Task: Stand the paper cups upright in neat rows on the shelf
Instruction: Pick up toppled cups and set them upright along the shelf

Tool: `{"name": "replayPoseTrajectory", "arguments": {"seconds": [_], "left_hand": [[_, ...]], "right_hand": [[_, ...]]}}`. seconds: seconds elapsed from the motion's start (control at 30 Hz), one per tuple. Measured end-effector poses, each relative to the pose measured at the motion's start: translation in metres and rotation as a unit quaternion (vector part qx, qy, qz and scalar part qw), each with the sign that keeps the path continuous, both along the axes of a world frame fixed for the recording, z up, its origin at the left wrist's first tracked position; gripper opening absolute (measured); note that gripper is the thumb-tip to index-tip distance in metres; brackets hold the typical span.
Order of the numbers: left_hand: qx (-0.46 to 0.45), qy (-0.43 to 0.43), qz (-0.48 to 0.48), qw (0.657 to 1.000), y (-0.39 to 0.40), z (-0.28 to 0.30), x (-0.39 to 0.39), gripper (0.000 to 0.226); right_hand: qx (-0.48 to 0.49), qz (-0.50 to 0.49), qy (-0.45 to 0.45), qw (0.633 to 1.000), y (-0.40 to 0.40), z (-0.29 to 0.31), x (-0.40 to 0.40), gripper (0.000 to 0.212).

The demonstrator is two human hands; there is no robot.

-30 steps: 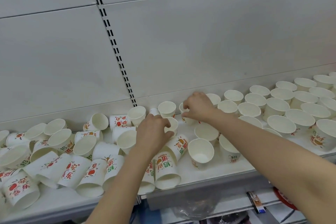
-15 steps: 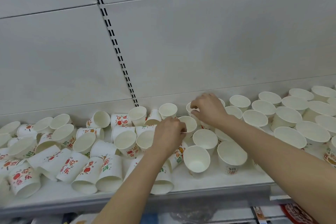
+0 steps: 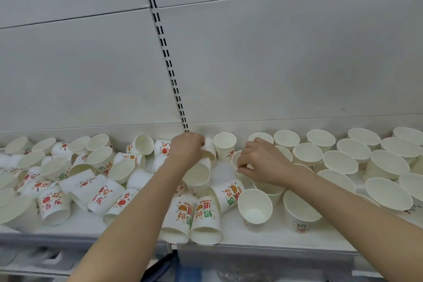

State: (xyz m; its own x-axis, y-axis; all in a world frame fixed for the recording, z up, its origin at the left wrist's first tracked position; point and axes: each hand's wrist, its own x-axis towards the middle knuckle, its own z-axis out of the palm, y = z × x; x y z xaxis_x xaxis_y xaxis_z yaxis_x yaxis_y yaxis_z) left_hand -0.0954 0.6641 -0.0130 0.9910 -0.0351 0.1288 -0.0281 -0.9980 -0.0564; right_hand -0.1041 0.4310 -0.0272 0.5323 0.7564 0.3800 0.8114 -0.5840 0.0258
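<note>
Your left hand (image 3: 186,151) gripping a tilted cup (image 3: 209,147) at the back wall (image 3: 274,64), right hand (image 3: 261,161) pinching a cup rim (image 3: 234,159), bare shelf (image 3: 223,171) between them, toppled cups (image 3: 206,217) below.

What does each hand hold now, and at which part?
Left hand grips a paper cup at its base; right hand pinches another cup by its rim.

Both forearms outstretched; left hand (image 3: 186,151) fingers curled, gripping; right hand (image 3: 261,162) fingertips pinched together.
</note>
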Motion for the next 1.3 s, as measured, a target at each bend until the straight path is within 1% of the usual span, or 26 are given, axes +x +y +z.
{"name": "replayPoseTrajectory", "arguments": {"seconds": [0.03, 0.1, 0.17, 0.23, 0.27, 0.3, 0.33, 0.37, 0.4, 0.47, 0.53, 0.6, 0.63, 0.77, 0.83, 0.87, 0.93, 1.0, 1.07, 1.17, 1.2, 1.27, 1.3], "left_hand": [[0.021, 0.005, -0.009, 1.0, -0.002, -0.001, 0.003, 0.011], [0.06, 0.004, -0.026, 0.998, -0.005, -0.003, 0.008, 0.011], [0.099, 0.0, -0.044, 0.994, -0.007, -0.002, 0.011, 0.011], [0.127, -0.01, -0.065, 0.99, -0.006, 0.0, 0.013, 0.006], [0.136, -0.018, -0.076, 0.988, -0.005, 0.001, 0.014, 0.01], [0.14, -0.021, -0.08, 0.987, -0.003, 0.002, 0.014, 0.013], [0.142, -0.023, -0.081, 0.986, 0.0, 0.003, 0.015, 0.016], [0.138, -0.029, -0.074, 0.987, 0.003, 0.004, 0.014, 0.018], [0.128, -0.052, -0.074, 0.988, 0.007, 0.005, 0.016, 0.017], [0.085, -0.068, -0.083, 0.991, 0.015, 0.003, 0.023, 0.005], [0.063, -0.071, -0.079, 0.992, 0.017, 0.001, 0.029, 0.013], [0.051, -0.071, -0.074, 0.993, 0.016, 0.001, 0.035, 0.016], [0.037, -0.066, -0.071, 0.995, 0.015, 0.001, 0.037, 0.017], [-0.008, -0.029, -0.068, 0.997, 0.011, -0.003, 0.048, 0.02], [-0.047, -0.018, -0.07, 0.996, 0.012, -0.001, 0.049, 0.018], [-0.072, -0.021, -0.068, 0.995, 0.016, 0.0, 0.049, 0.017], [-0.107, -0.044, -0.048, 0.992, 0.03, 0.009, 0.047, 0.018], [-0.119, -0.068, -0.003, 0.991, 0.055, 0.017, 0.044, 0.016], [-0.113, -0.068, 0.043, 0.99, 0.079, 0.019, 0.04, 0.013], [-0.092, -0.033, 0.08, 0.992, 0.095, 0.016, 0.031, 0.03], [-0.092, -0.03, 0.084, 0.992, 0.097, 0.014, 0.028, 0.032], [-0.105, -0.05, 0.095, 0.989, 0.104, 0.012, 0.026, 0.021], [-0.103, -0.061, 0.103, 0.987, 0.11, 0.012, 0.025, 0.015]], "right_hand": [[-0.01, -0.005, 0.005, 1.0, -0.001, 0.0, 0.0, 0.022], [-0.015, -0.02, 0.011, 1.0, -0.003, 0.003, 0.002, 0.024], [0.016, -0.048, 0.014, 0.999, 0.0, 0.011, 0.006, 0.023], [0.054, -0.071, -0.002, 0.996, 0.012, 0.02, 0.014, 0.015], [0.058, -0.086, 0.002, 0.995, 0.021, 0.024, 0.019, 0.011], [0.051, -0.109, 0.021, 0.993, 0.03, 0.026, 0.024, 0.012], [0.03, -0.134, 0.051, 0.989, 0.039, 0.026, 0.03, 0.017], [0.006, -0.152, 0.074, 0.986, 0.048, 0.023, 0.035, 0.022], [-0.017, -0.168, 0.083, 0.982, 0.055, 0.021, 0.04, 0.022], [-0.029, -0.192, 0.081, 0.978, 0.065, 0.017, 0.043, 0.014], [-0.023, -0.207, 0.069, 0.976, 0.067, 0.013, 0.043, 0.011], [-0.062, -0.215, 0.039, 0.974, 0.063, 0.011, 0.04, 0.012], [-0.08, -0.22, 0.024, 0.972, 0.06, 0.011, 0.039, 0.013], [-0.088, -0.233, -0.013, 0.968, 0.051, 0.008, 0.039, 0.02], [-0.092, -0.232, 0.01, 0.968, 0.05, 0.007, 0.036, 0.012], [-0.077, -0.234, 0.021, 0.969, 0.05, 0.007, 0.036, 0.008], [-0.024, -0.234, 0.017, 0.972, 0.048, 0.007, 0.036, 0.011], [0.046, -0.214, -0.002, 0.976, 0.051, 0.009, 0.034, 0.01], [0.092, -0.173, -0.005, 0.981, 0.06, 0.011, 0.031, 0.009], [0.085, -0.108, 0.011, 0.99, 0.082, 0.011, 0.029, 0.014], [0.083, -0.101, 0.021, 0.991, 0.089, 0.01, 0.029, 0.017], [0.09, -0.101, 0.034, 0.99, 0.104, 0.01, 0.031, 0.018], [0.09, -0.102, 0.038, 0.99, 0.111, 0.011, 0.032, 0.016]]}}
